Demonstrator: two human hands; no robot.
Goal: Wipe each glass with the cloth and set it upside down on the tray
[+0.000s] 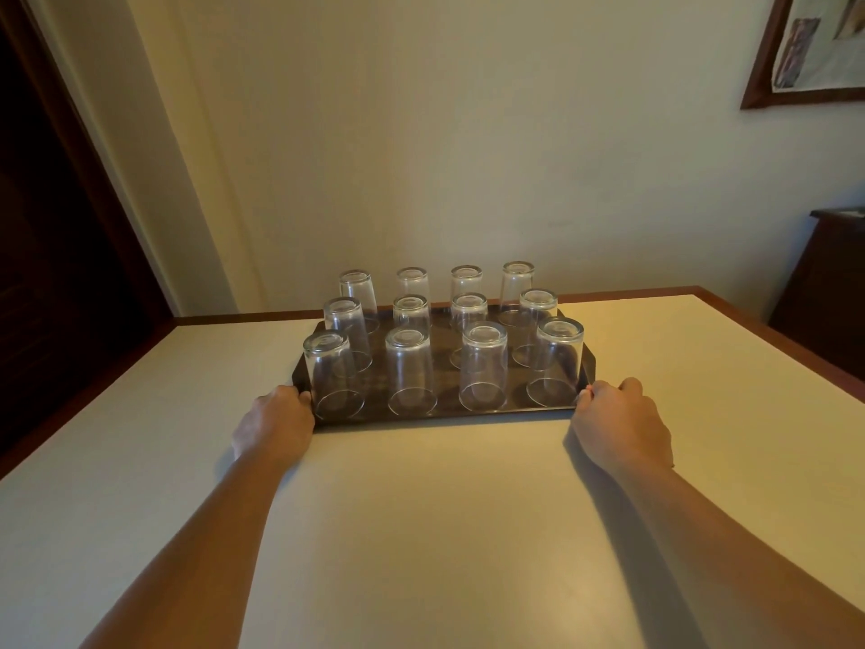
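Observation:
A dark rectangular tray lies on the white table near its far edge. Several clear glasses stand upside down on it in three rows. My left hand grips the tray's near left corner, fingers curled round the rim. My right hand grips the near right corner the same way. No cloth is in view.
The white table has a wooden rim and stands against a pale wall. A dark doorway is at the left, a dark wooden cabinet at the right, and a framed picture hangs at the upper right.

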